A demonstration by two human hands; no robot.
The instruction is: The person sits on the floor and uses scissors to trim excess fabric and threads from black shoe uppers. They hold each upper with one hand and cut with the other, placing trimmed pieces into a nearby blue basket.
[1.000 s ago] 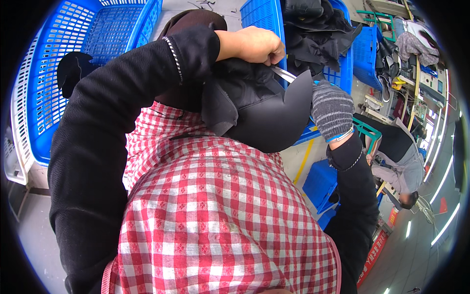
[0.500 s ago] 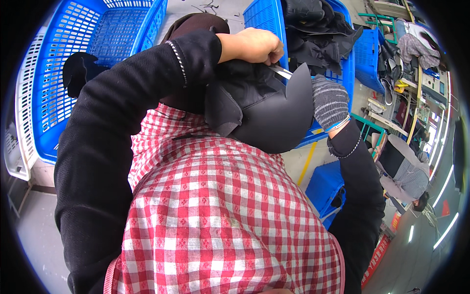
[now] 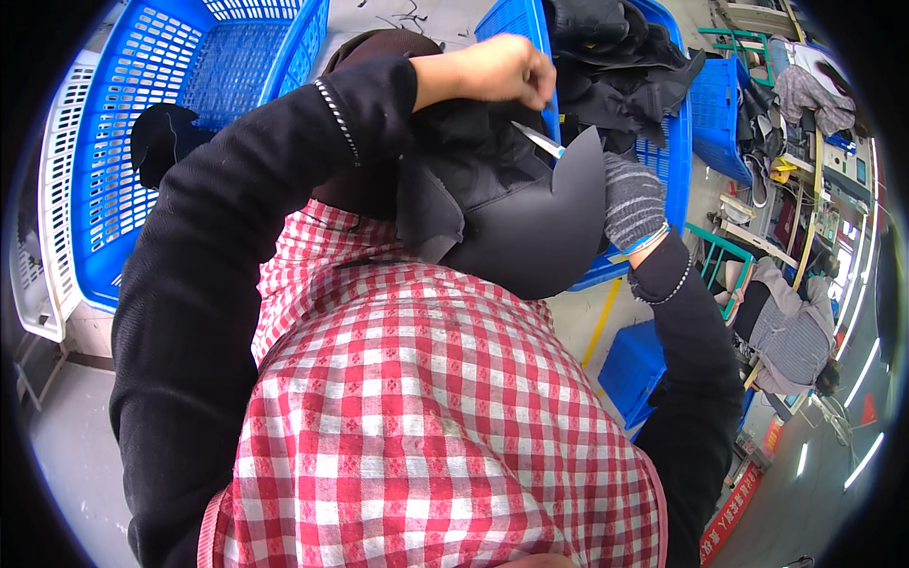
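Observation:
A black leather piece (image 3: 521, 232), shaped like a shoe upper, lies above my lap with its smooth curved side toward me. My right hand (image 3: 636, 201), in a grey striped knit glove, is at the piece's right edge, its fingertips hidden behind it. A pointed metal blade (image 3: 540, 140), like that of scissors or snips, sticks out leftward past the upright flap. Its handle end is hidden on the gloved hand's side. My bare left hand (image 3: 516, 71) is above the blade, fingers curled together and slightly blurred. Anything pinched in it is too small to make out.
A blue plastic basket (image 3: 308, 57) stands at the left, with a black piece (image 3: 169, 142) in it. Another blue basket (image 3: 677, 142) ahead holds black leather pieces (image 3: 625, 66). More blue crates (image 3: 632, 364) stand at the right, where people (image 3: 791, 327) sit.
My left hand has lifted slightly away from the blade, so more of the blade shows. My right hand and the leather piece have hardly moved.

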